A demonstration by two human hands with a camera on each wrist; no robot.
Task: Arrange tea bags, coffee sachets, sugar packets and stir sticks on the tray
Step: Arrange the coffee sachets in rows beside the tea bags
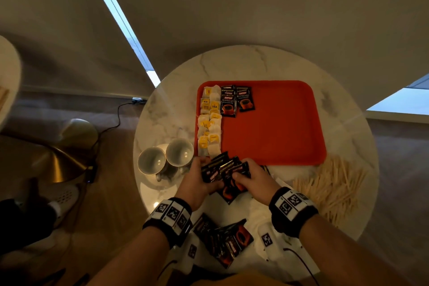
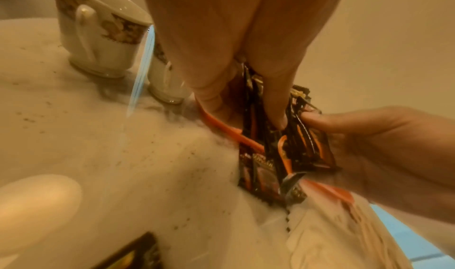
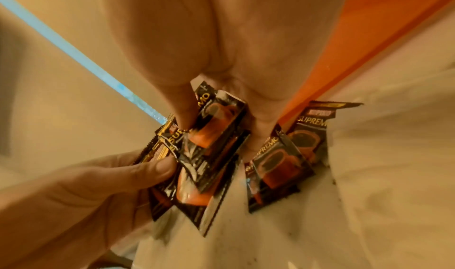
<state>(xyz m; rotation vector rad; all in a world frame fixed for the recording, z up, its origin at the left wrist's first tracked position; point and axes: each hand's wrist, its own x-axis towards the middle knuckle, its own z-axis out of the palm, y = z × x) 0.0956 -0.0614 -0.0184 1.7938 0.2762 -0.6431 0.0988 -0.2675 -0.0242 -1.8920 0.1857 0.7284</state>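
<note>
Marble tabletop [image 1: 348, 123] under both hands — my left hand [image 1: 197, 181] and right hand [image 1: 253, 179] together clamp a fanned bundle of coffee sachets [image 1: 222, 169], long axes pointing ahead toward the tray [image 1: 278, 127] just beyond my fingertips.

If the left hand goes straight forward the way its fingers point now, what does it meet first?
Probably the near rim of the red plastic tray, close to the rows of yellow-tagged tea bags. The left hand grips a bundle of black coffee sachets just before that rim; depth is uncertain.
</note>
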